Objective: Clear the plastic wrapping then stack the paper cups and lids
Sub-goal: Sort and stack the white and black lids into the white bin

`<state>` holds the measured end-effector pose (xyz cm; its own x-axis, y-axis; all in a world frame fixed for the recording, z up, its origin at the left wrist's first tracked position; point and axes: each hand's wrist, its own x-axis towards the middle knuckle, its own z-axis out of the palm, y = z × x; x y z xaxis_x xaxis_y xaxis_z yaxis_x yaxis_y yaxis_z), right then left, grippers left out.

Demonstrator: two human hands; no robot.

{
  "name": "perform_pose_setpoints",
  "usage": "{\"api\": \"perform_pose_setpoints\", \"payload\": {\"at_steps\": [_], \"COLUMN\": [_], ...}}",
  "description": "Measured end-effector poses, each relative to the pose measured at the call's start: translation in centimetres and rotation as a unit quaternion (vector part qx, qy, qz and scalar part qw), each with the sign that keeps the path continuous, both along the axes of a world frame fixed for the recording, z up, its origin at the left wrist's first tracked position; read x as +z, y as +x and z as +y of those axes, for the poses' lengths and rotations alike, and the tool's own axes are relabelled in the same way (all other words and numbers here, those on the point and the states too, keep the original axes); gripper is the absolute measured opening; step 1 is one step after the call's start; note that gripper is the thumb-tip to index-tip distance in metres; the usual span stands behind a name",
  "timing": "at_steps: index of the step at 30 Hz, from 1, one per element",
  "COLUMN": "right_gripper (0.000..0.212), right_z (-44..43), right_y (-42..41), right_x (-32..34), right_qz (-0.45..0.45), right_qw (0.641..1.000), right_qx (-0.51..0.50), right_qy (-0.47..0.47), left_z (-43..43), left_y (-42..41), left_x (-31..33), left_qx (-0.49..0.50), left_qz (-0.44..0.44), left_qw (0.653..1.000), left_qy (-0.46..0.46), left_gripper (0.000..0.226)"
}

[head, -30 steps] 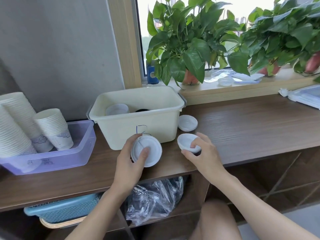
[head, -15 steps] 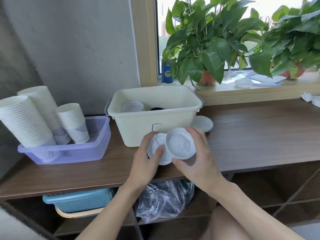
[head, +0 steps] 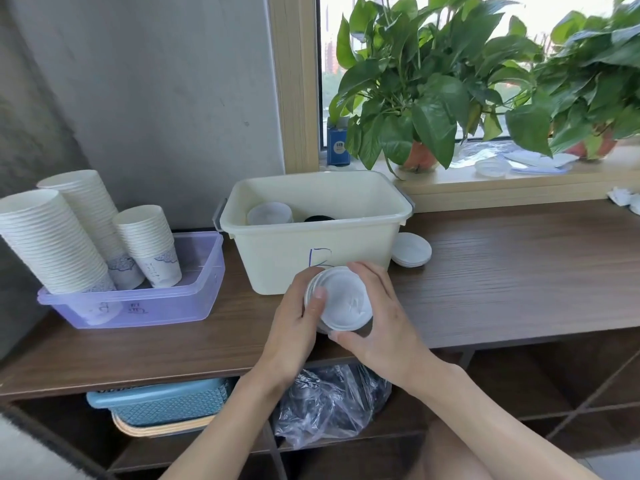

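Observation:
A short stack of white lids (head: 341, 299) is held between both hands in front of the cream bin (head: 277, 261). My left hand (head: 294, 327) grips its left side with the thumb on top. My right hand (head: 379, 320) curls round the right side and pinches the top lid. A few more white lids (head: 412, 250) lie on the wooden counter to the bin's right. More lids (head: 270, 213) sit inside the bin. Three tall stacks of paper cups (head: 62, 237) lean in the purple tray (head: 138, 306) at the left.
Crumpled clear plastic wrapping (head: 329, 407) fills the shelf under the counter, beside a blue basket (head: 159, 403). Potted plants (head: 426, 91) and more plastic (head: 519, 161) occupy the windowsill. The wooden counter (head: 519, 271) stretches right; white scraps (head: 627, 199) lie at its far right end.
My right hand picked a lid off the counter, carried it left and set it onto the lids in my left hand. The view has shifted left.

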<state>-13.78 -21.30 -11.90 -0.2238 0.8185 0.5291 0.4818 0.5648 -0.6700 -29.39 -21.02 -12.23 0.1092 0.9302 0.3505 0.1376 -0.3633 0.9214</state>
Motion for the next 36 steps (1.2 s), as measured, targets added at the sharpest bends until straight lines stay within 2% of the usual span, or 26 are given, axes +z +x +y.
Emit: {"api": "perform_pose_setpoints", "payload": {"at_steps": [4,6,8,10,11,14,21,25,31,36], "right_gripper": [0.09,0.094,0.088,0.072,0.067,0.043,0.026,0.033,0.063,0.05], "right_z": [0.0,-0.2,-0.5,-0.5,-0.2,0.5,1.1,1.5,1.5,1.5], "right_y": [0.1,0.2,0.2,-0.1,-0.2,-0.8,-1.6,-1.0,-1.1,-1.1], "right_x": [0.3,0.4,0.5,0.4,0.3,-0.2,-1.0,-1.4,-1.6,-1.6], "right_qz": [-0.002,0.01,0.088,0.2,0.226,0.227,0.219,0.246,0.235,0.229], "right_qw": [1.0,0.997,0.983,0.949,0.94,0.943,0.953,0.944,0.945,0.952], "right_qx": [0.015,0.034,0.062,0.084,0.079,0.071,0.053,0.053,0.032,0.005], "right_qy": [-0.025,-0.07,-0.152,-0.228,-0.244,-0.234,-0.204,-0.214,-0.223,-0.201], "left_z": [0.2,0.3,0.3,0.4,0.3,0.1,0.0,0.0,-0.2,-0.2], "left_y": [0.0,-0.1,-0.2,-0.3,-0.3,-0.3,-0.2,-0.1,0.1,0.1], "left_x": [-0.3,-0.6,-0.7,-0.7,-0.7,-0.8,-0.6,-1.0,-1.1,-1.2], "left_qx": [0.014,0.019,0.023,0.033,0.035,0.026,-0.009,0.001,0.0,-0.004], "left_qz": [0.027,0.017,0.0,0.002,0.006,0.025,0.026,0.047,0.072,0.074], "left_qw": [0.999,1.0,1.0,0.999,0.999,0.999,0.999,0.998,0.994,0.996], "left_qy": [0.015,0.016,0.012,0.019,0.024,0.035,0.023,0.046,0.076,0.056], "left_gripper": [0.043,0.041,0.041,0.042,0.043,0.039,0.041,0.034,0.033,0.054]}}
